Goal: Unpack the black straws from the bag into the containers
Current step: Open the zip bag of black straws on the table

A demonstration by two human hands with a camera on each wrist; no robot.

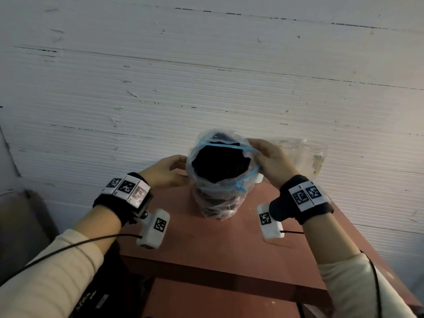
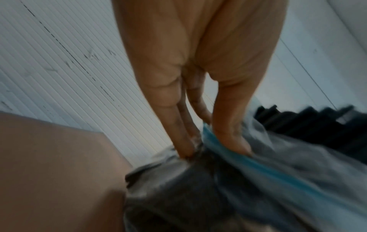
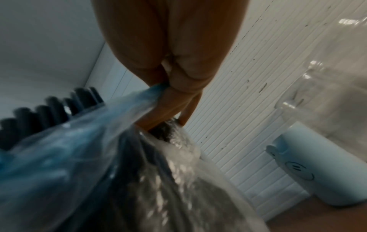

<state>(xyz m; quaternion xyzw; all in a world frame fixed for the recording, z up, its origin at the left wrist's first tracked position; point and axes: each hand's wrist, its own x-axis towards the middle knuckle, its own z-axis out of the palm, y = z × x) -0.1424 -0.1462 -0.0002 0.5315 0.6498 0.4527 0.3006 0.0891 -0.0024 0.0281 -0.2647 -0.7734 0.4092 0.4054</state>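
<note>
**Operator:** Two hands work one clear plastic bag with a blue zip strip (image 1: 220, 177), which stands upright on the reddish-brown table (image 1: 229, 244). Confirm the grip.

**Inspector:** Confirmed. The left hand (image 1: 165, 172) pinches the left side of the mouth, thumb on the blue strip and fingers (image 2: 183, 141) on the outer film. The right hand (image 1: 270, 160) pinches the opposite side. The hands are apart and the mouth is spread between them.

**Operator:** Where are the black straws (image 1: 218, 165)?

**Inspector:** Inside the bag, directly between the hands. Their long axis is close to vertical, with the ends at the mouth. Neither hand is clearly nearer to them. The clear plastic jars (image 1: 305, 154) stand just beyond the right hand, so, in my judgement, the right hand has the shorter transfer path.

**Operator:** What differs by view?

**Inspector:** The head view shows the open mouth from above. The right wrist view shows straw tips above the rim, and a pale blue container with a face mark (image 3: 309, 175) that the head view almost wholly hides. Both wrist views are blurred.
</note>
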